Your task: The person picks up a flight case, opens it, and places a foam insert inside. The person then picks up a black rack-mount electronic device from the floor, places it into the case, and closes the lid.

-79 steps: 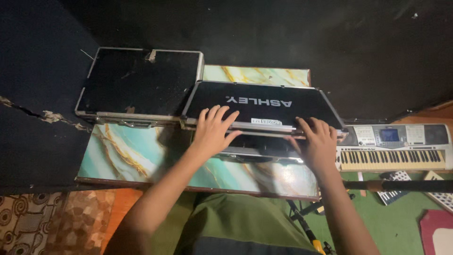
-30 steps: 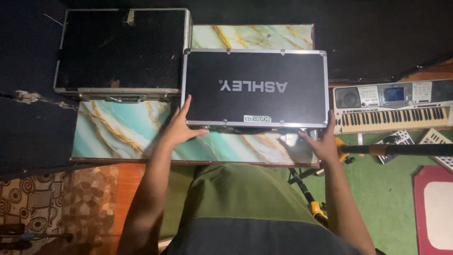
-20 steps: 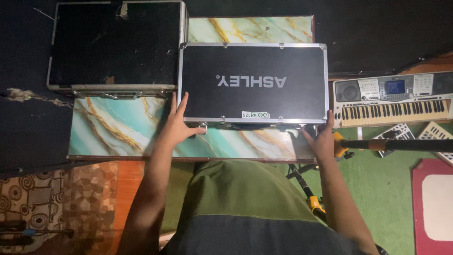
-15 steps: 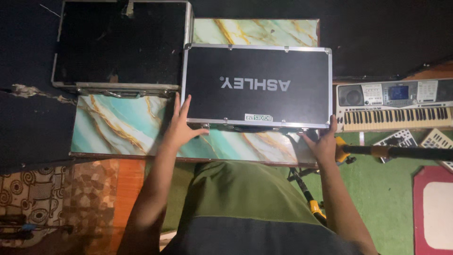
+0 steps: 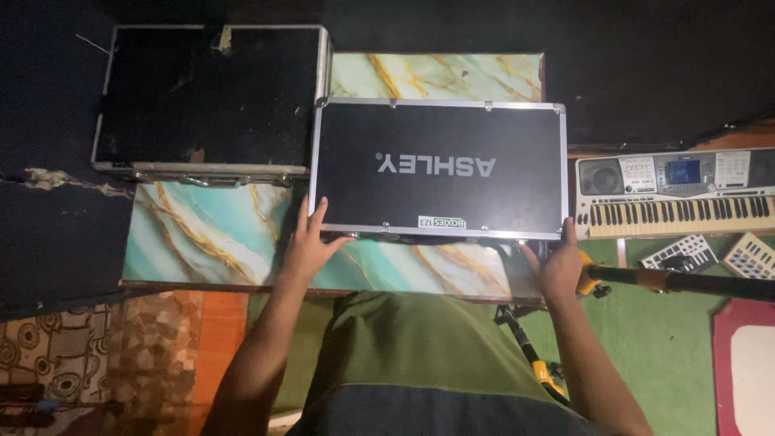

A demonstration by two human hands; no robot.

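head view, looking straight down. the closed black flight case [image 5: 440, 168] with silver metal edging lay flat on the marble-patterned table [image 5: 210, 234], directly ahead of both hands, its long axis running crosswise from one hand to the other. the left hand [image 5: 308, 245] was set at the case's near left corner, fingers spread and open, the fingertips touching the front edge and the thumb reaching along it; it was not closed round anything. the right hand [image 5: 557, 266] was set at the near right corner, its fingers raised against the front edge; whether they were curled under the rim could not be told. each hand was touching the case, so neither was nearer than the other, and the case's bulk lay wholly beyond the fingertips, away from the body.

beyond the left hand and to its outer side lay a second, worn black case [image 5: 211, 101], just beside the first, their sides nearly touching. to the outer side of the right hand stood an electronic keyboard [image 5: 674, 194], and nearer that wrist, two small pad controllers [image 5: 680, 252] on the green floor.

count: two cases, one table, one keyboard, two controllers, two hands.
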